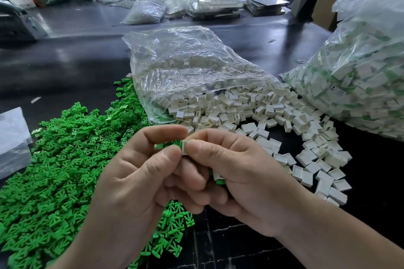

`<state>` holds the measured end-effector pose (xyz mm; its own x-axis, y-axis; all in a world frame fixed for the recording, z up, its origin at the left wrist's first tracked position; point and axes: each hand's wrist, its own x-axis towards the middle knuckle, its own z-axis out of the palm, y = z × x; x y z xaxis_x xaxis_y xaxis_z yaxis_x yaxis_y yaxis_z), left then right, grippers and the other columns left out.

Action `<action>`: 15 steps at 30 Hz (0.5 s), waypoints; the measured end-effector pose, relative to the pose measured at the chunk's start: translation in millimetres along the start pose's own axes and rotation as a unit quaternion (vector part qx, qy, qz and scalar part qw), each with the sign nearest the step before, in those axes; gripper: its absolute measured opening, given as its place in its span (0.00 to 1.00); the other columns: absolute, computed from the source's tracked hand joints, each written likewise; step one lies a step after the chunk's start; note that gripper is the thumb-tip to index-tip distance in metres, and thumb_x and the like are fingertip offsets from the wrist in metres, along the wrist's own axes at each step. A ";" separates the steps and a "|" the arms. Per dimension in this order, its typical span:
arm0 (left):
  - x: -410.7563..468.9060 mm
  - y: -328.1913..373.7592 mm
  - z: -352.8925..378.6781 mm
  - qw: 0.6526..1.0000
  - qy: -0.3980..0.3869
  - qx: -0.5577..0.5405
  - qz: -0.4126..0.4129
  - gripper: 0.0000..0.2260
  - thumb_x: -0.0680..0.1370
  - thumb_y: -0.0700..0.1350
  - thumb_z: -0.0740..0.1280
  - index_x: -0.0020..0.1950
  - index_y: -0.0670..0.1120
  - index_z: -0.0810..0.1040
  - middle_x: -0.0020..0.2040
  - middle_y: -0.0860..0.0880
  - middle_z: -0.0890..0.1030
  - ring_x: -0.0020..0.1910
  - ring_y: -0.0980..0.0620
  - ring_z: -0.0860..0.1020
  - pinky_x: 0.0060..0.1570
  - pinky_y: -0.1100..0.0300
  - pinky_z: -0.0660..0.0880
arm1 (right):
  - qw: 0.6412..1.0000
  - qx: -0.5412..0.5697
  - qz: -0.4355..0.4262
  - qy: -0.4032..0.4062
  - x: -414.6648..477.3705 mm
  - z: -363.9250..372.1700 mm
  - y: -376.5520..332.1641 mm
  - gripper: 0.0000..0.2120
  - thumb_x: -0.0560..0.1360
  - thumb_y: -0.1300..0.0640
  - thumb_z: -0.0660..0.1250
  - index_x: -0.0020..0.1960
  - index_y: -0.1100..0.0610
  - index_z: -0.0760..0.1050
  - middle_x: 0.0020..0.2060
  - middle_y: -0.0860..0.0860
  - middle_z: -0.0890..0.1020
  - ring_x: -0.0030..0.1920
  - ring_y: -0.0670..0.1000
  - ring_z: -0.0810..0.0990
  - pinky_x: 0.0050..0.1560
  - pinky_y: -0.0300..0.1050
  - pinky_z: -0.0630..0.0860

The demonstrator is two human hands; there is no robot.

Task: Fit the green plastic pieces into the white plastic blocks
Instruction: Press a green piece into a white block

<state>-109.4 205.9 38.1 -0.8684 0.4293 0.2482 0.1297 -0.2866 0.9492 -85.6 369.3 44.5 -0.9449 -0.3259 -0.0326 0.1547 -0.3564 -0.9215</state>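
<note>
Head view, hands at near centre. The left hand pinches a green piece between thumb and forefinger. The right hand pinches a white block between thumb and forefinger, its other fingers curled under. The green piece meets the left face of the white block; how far it sits inside cannot be told. Lower in the right hand's curled fingers, a further white-and-green part shows, mostly hidden.

Near left: a heap of green pieces spread over the dark table, running under the left forearm. Centre to right: loose white blocks spilling toward the near right from the open mouth of a clear bag, which lies on its side and holds more of them. Far right: a large bag, full of white blocks with green showing among them, touching the spill of loose blocks. Left edge: a flat plastic bag beside the green heap. Far side of the table: more bags and stacked trays, blurred.
</note>
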 end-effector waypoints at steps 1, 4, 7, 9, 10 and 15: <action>0.9 -1.6 -3.6 0.999 0.007 0.027 0.026 0.05 0.74 0.45 0.70 0.48 0.51 0.82 0.33 0.44 0.82 0.29 0.47 0.82 0.28 0.59 0.78 | 1.000 -0.009 0.000 0.001 0.2 -0.5 1.7 0.09 0.79 0.53 0.65 0.45 0.59 0.75 0.30 0.55 0.76 0.23 0.46 0.68 0.18 0.35 0.60; 0.0 -10.2 -16.8 0.978 0.019 0.188 0.090 0.11 0.76 0.50 0.69 0.57 0.50 0.78 0.35 0.45 0.83 0.31 0.47 0.83 0.30 0.58 0.79 | 1.000 -0.006 0.015 0.012 1.4 -1.9 3.6 0.09 0.77 0.53 0.67 0.45 0.60 0.75 0.31 0.54 0.75 0.22 0.46 0.66 0.18 0.34 0.59; -0.2 -23.6 -24.1 0.945 0.057 0.296 0.129 0.14 0.77 0.57 0.69 0.60 0.53 0.77 0.39 0.50 0.84 0.34 0.51 0.83 0.32 0.55 0.81 | 0.999 0.008 0.028 0.017 2.3 -3.5 3.8 0.09 0.76 0.53 0.68 0.48 0.60 0.77 0.30 0.50 0.74 0.21 0.45 0.66 0.19 0.33 0.59; 1.6 -27.6 -27.7 0.936 0.079 0.319 0.128 0.16 0.75 0.61 0.70 0.59 0.56 0.78 0.44 0.51 0.84 0.37 0.49 0.84 0.33 0.48 0.81 | 0.999 0.007 0.034 0.022 2.7 -4.7 4.0 0.10 0.76 0.53 0.68 0.49 0.60 0.78 0.31 0.50 0.74 0.22 0.45 0.66 0.19 0.33 0.60; 2.4 -27.3 -28.4 0.931 0.086 0.331 0.124 0.16 0.75 0.62 0.70 0.59 0.57 0.78 0.46 0.51 0.84 0.39 0.48 0.84 0.34 0.46 0.80 | 0.999 0.007 0.037 0.025 3.0 -5.2 4.0 0.09 0.75 0.53 0.68 0.49 0.59 0.78 0.31 0.50 0.74 0.22 0.45 0.66 0.19 0.33 0.60; 2.6 -7.0 -20.7 0.897 0.075 0.401 0.170 0.07 0.75 0.54 0.71 0.52 0.58 0.78 0.46 0.56 0.82 0.41 0.52 0.82 0.38 0.60 0.79 | 0.998 -0.002 0.050 0.046 4.1 -5.4 2.7 0.07 0.74 0.52 0.69 0.45 0.56 0.78 0.31 0.50 0.75 0.22 0.46 0.66 0.19 0.33 0.59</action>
<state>-122.5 191.2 28.1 -0.7603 0.2966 0.5779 0.6495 0.3545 0.6727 -90.6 371.7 39.8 -0.9474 -0.2772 -0.1600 0.2486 -0.3228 -0.9132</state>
